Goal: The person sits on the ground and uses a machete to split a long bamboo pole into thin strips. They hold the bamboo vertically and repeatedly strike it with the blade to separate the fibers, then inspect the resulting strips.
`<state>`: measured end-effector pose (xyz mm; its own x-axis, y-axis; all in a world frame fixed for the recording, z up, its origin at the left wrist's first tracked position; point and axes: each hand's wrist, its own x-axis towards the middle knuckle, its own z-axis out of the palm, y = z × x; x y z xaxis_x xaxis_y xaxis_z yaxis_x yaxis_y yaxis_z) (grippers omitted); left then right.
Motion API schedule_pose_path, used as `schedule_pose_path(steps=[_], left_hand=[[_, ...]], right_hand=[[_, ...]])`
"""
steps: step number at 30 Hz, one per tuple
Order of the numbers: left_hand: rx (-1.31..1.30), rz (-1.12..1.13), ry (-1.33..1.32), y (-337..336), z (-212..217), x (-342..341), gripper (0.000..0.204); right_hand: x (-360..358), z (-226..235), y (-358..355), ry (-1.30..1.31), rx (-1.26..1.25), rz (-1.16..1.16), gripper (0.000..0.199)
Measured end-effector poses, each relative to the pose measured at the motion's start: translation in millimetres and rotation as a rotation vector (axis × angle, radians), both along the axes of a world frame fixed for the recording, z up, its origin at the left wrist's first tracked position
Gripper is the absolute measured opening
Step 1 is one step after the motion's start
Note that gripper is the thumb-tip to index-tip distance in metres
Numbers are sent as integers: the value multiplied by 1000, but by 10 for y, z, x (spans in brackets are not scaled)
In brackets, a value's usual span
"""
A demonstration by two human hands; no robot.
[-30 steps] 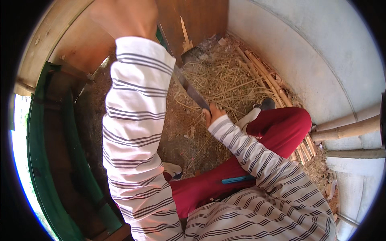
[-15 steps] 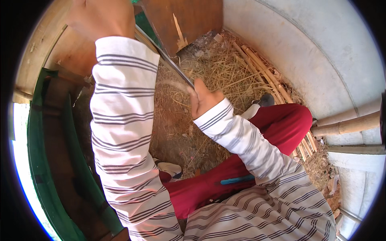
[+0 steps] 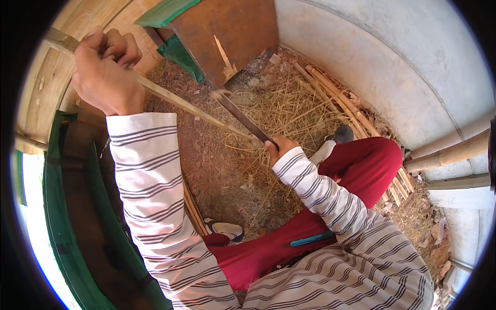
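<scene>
A long, thin bamboo strip (image 3: 175,98) slants across the view, and my left hand (image 3: 108,72) is closed around its upper part at the upper left. Close to the strip's lower end, my right hand (image 3: 283,147) grips a knife with a long dark blade (image 3: 243,118). The blade points up and left, over the strip's far side; whether it touches the strip I cannot tell. A pale, blurred shaving (image 3: 220,94) shows at the blade's far end. The knife's handle is hidden in my fist.
Loose straw and shavings (image 3: 289,103) cover the ground, with bamboo strips (image 3: 336,93) along the pale wall (image 3: 382,57). A brown wooden box (image 3: 227,36) with green edging stands ahead. Green-edged boards (image 3: 57,201) line the left. A bamboo pole (image 3: 447,155) juts in at right. A blue object (image 3: 311,239) lies on my lap.
My left hand has moved down and left into fuller view with the bamboo strip. My right hand has shifted slightly right and down; the knife blade now stands apart from the strip's upper length.
</scene>
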<state>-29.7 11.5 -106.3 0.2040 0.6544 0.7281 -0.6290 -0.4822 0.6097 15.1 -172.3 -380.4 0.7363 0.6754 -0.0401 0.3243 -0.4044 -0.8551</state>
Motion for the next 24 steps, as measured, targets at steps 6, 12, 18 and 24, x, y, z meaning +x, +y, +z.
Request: schedule_pose_path(steps=[6,12,18,24], left_hand=[[86,160,11,-117,-12,124,28],[42,183,20,-249,10,146,21],[3,174,1,-240,2,49,28],[-14,125,-47,-165,6,8,27]], right_hand=[[-163,1040,200,-151,339,88,19],[-299,-27,351,-388,33,117,13],[-212,127,188,-135,-8,130,14],[-260,912,108,-223,228,167,14]])
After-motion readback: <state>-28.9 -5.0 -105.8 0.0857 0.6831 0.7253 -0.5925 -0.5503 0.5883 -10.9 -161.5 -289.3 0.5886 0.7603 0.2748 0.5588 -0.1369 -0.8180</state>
